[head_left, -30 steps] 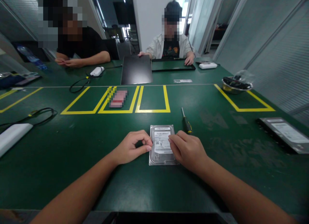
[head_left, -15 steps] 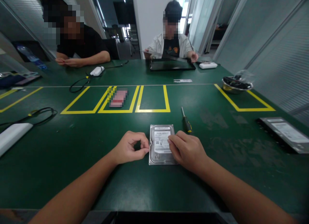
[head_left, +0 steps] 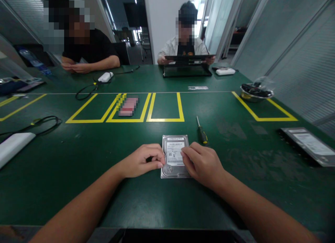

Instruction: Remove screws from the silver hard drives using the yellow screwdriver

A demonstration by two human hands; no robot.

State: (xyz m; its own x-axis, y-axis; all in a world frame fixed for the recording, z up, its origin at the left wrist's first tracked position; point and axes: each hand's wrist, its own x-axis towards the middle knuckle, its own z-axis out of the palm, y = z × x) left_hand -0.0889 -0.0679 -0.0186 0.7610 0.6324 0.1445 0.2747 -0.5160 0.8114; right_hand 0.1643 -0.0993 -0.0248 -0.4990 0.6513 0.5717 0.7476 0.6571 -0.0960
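Note:
A silver hard drive [head_left: 175, 156] with a white label lies flat on the green table [head_left: 146, 204] in front of me. My left hand [head_left: 145, 160] is at its left edge, thumb and fingers curled close together; whatever is between the fingertips is too small to make out. Over the drive's right side rests my right hand [head_left: 202, 162], its fingers folded and pressed together, hiding that edge; what they hold, if anything, is hidden. Just beyond the right hand lies a screwdriver [head_left: 202, 134] with a black and yellow handle.
Another drive [head_left: 310, 145] lies at the right, below a metal bowl [head_left: 256, 92] of dark parts. Yellow tape [head_left: 166, 120] marks the table; a pink object [head_left: 128, 107] lies inside one outline. A white power strip [head_left: 15, 149] is at left. Two people sit opposite.
My left hand has shifted slightly right, onto the drive's left edge, and its finger loop has narrowed. The right hand has hardly moved. The person opposite has tilted a dark panel up.

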